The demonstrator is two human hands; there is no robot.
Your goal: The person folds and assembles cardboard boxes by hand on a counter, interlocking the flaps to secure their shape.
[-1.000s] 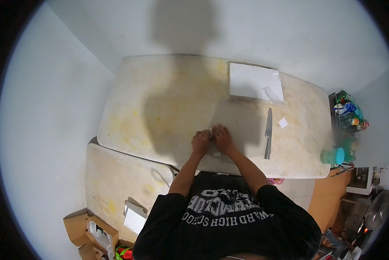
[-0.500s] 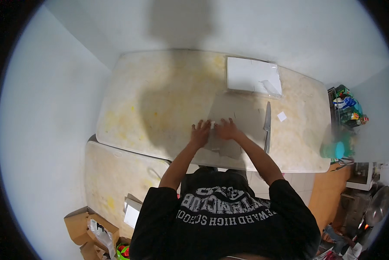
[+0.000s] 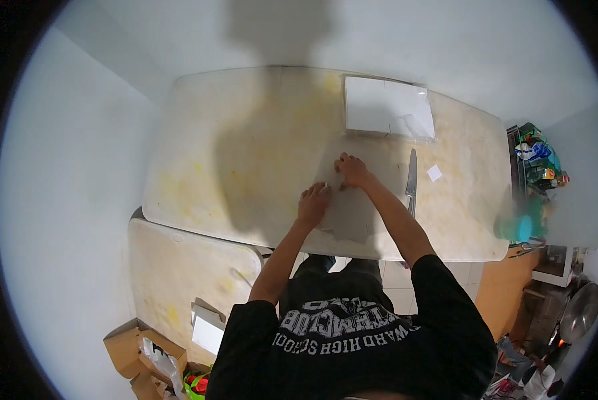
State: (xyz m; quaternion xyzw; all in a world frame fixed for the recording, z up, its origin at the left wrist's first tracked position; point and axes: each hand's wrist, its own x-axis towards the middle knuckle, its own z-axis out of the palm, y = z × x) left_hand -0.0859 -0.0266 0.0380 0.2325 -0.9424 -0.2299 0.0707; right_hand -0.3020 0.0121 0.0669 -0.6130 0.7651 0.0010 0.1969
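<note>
A flat greyish-white sheet point(image 3: 372, 193), apparently card, lies in shadow on the table before me. Near its left edge, my left hand point(image 3: 314, 203) is closed, fingers bent, with a small white bit point(image 3: 327, 185) showing at the fingertips. What that bit is cannot be made out. Farther up the same edge rests my right hand point(image 3: 353, 173), its fingers bent but apart from the thumb; it appears to hold nothing. To the right of the sheet lies a knife point(image 3: 412, 177), blade pointing away from me. Beside it sits a small white square point(image 3: 434, 173).
A plastic-wrapped stack of white sheets point(image 3: 385, 107) lies at the table's far side. A turquoise container point(image 3: 522, 229) stands off the right end. A lower table point(image 3: 172, 257) adjoins at left, holding a white box point(image 3: 207, 330); an open cardboard box point(image 3: 122, 347) is below.
My right hand has moved up and away from my left hand along the sheet's left edge. My left hand stays nearly in place, its fingers more drawn in.
</note>
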